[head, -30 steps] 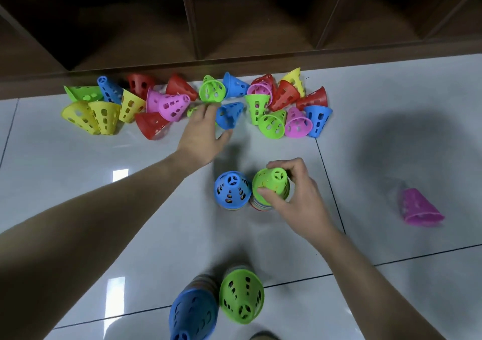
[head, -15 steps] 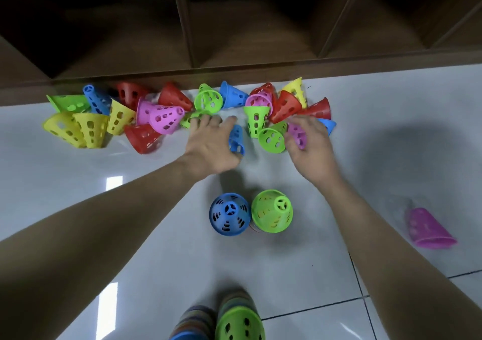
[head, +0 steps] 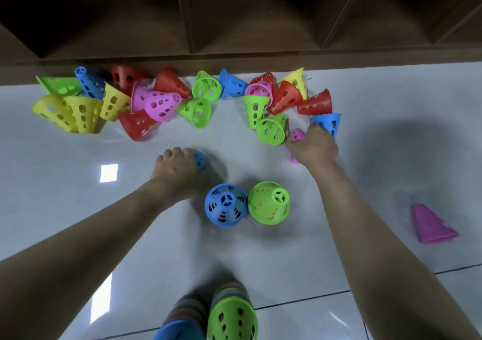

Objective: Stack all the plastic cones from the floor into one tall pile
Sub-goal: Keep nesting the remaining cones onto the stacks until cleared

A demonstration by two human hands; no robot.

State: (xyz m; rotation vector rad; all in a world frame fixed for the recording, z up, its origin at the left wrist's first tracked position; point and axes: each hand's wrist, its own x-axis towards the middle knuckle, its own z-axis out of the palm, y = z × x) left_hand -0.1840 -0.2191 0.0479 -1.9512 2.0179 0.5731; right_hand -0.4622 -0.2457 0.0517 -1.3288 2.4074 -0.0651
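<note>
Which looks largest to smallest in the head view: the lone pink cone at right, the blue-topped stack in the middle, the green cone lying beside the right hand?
1. Lone pink cone
2. Blue-topped stack, nearly alike; unsure
3. Green cone, farther away, so perhaps only apparently smaller

hands (head: 177, 172) drawn back, gripping cones (head: 199, 160)

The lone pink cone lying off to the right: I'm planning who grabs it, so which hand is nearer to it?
Right. The right hand is up-left of the lone pink cone, gripping another pink cone. The left hand, holding a blue cone, is much farther left.
</note>
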